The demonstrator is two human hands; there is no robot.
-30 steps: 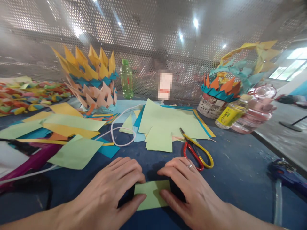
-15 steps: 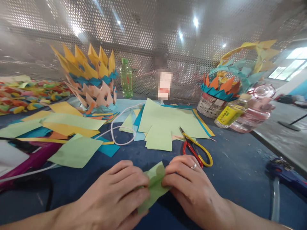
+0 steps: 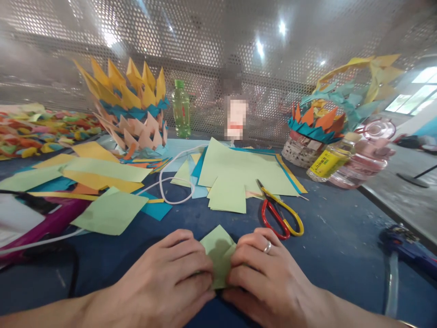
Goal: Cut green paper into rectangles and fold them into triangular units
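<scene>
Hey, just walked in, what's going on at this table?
Someone is handling a small piece of light green paper at the near side of the blue table, with the left hand and right hand gripping it from either side. One corner points away from them. Red-and-yellow-handled scissors lie just beyond the right hand, beside stacked green sheets. Pointed paper pieces in yellow, blue and pink stand at the back left.

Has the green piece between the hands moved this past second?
Yes: the green piece has turned and shifted forward. Against the paper stack, its far side was a straight edge; now a corner points toward the stack, closer to it.
</scene>
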